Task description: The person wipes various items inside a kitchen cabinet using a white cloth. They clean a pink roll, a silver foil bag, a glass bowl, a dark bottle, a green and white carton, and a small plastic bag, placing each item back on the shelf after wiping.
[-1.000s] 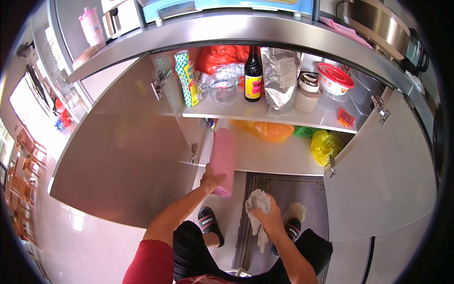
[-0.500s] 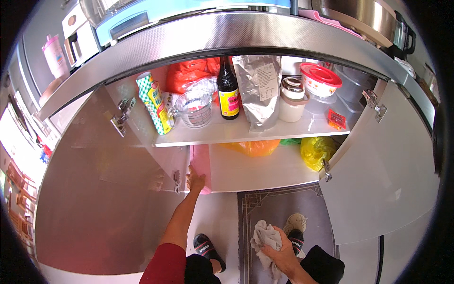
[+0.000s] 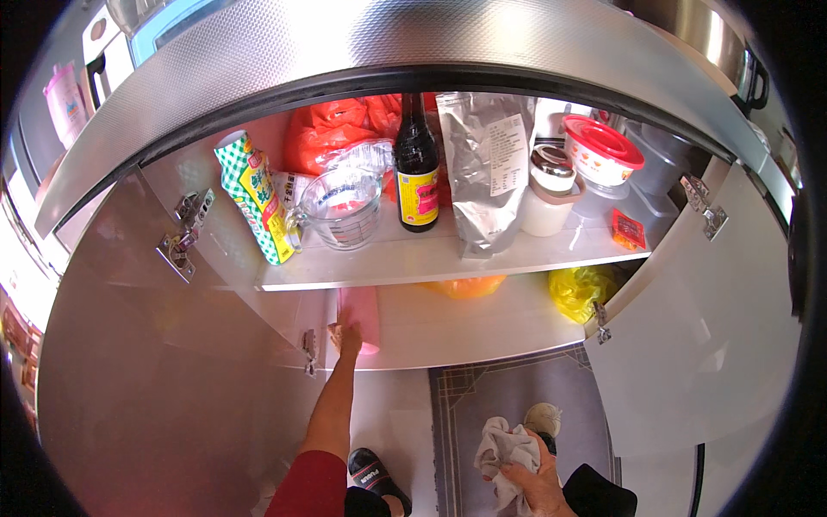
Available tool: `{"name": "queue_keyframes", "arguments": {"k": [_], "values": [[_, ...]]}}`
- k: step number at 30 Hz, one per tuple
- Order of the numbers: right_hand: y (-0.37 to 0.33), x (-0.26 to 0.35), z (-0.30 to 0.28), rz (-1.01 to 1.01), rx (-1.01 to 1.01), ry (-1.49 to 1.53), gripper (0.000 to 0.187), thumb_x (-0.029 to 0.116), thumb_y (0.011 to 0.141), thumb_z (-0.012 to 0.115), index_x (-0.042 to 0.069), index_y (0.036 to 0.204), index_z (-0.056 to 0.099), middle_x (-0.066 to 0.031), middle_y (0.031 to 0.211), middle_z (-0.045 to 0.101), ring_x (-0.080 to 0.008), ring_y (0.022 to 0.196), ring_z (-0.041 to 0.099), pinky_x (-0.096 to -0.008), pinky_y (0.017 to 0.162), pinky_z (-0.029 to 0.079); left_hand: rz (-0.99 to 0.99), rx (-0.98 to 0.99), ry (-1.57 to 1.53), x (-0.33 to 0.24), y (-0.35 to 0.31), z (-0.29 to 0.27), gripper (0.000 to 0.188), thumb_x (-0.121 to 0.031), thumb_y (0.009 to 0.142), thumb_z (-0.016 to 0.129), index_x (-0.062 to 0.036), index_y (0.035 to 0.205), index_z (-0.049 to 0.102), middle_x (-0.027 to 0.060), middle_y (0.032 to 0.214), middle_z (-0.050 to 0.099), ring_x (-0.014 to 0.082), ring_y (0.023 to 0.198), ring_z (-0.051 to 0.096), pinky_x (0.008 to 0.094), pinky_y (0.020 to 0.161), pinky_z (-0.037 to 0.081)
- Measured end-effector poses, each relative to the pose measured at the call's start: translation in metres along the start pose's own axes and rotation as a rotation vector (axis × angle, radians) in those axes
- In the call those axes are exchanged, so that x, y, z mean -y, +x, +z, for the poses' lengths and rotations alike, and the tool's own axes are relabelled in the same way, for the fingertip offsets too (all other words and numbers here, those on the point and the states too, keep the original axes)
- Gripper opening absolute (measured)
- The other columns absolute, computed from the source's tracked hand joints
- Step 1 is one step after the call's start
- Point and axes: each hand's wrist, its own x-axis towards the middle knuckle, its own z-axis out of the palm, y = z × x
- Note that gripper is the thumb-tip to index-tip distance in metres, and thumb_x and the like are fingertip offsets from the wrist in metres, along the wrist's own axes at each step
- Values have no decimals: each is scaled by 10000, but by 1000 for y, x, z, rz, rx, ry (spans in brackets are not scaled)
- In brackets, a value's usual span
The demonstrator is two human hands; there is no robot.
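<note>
On the lower cupboard shelf, a long pink roll-shaped thing [image 3: 362, 312] lies at the left, pointing inward. My left hand [image 3: 347, 338] closes on its near end, against its left side; some of the fingers are hidden. Lower right, my right hand [image 3: 536, 479] grips a crumpled light grey cloth [image 3: 505, 455] above the floor mat, the cloth bunched up and partly hanging down.
Both cupboard doors stand open, left [image 3: 164, 362] and right [image 3: 698, 327]. The upper shelf [image 3: 405, 274] holds a green-yellow packet [image 3: 256, 198], glass measuring jug [image 3: 343, 211], dark bottle [image 3: 417, 172], silver pouch [image 3: 487, 172] and lidded tubs [image 3: 603, 155]. A yellow bag [image 3: 579, 293] sits below.
The pink roll-shaped thing has gone a little farther in from the shelf's front edge, my left hand with it. My right hand still holds the cloth. The view has shifted closer to the cupboard.
</note>
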Motion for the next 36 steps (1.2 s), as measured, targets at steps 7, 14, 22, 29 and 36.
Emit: {"name": "queue_keyframes", "arguments": {"k": [7, 14, 22, 29, 36], "values": [[-15, 25, 26, 39, 128, -40, 583, 56, 768, 620, 24, 1293, 368, -100, 1096, 556, -195, 945, 563, -297, 794, 474, 40, -182, 530, -24, -43, -32, 671, -203, 780, 625, -239, 1345, 266, 175, 1280, 279, 374, 1160, 319, 450, 887, 426], [-35, 30, 27, -188, 173, -112, 574, 93, 771, 618, 17, 1288, 382, -113, 1138, 530, -220, 1037, 513, -314, 877, 424, 807, -455, 206, -88, -101, -112, 449, -235, 766, 641, -93, 1156, 471, 184, 1115, 439, 349, 992, 429, 451, 809, 339], [-47, 45, 12, -23, 234, 265, 483, 151, 867, 478, 6, 1303, 329, -145, 1136, 521, -235, 944, 576, -367, 780, 515, 927, -529, -159, -203, -135, -165, 346, -173, 792, 604, -20, 1070, 467, 191, 1022, 483, 373, 959, 438, 443, 841, 337], [-47, 65, -13, -90, 162, 413, 466, 330, 883, 427, 42, 1247, 390, -173, 1122, 525, -301, 906, 588, -430, 658, 549, 724, -136, -587, -284, -138, -133, 410, -177, 745, 692, 13, 1032, 470, 127, 1008, 515, 214, 886, 509, 335, 783, 428], [-56, 77, -22, -92, 137, 346, 454, 228, 866, 456, 32, 1267, 376, -162, 1147, 509, -283, 929, 585, -426, 694, 552, 692, -83, -943, -386, -129, -127, 452, -159, 718, 743, 32, 1059, 517, 92, 964, 610, 170, 841, 569, 287, 774, 449]]}}
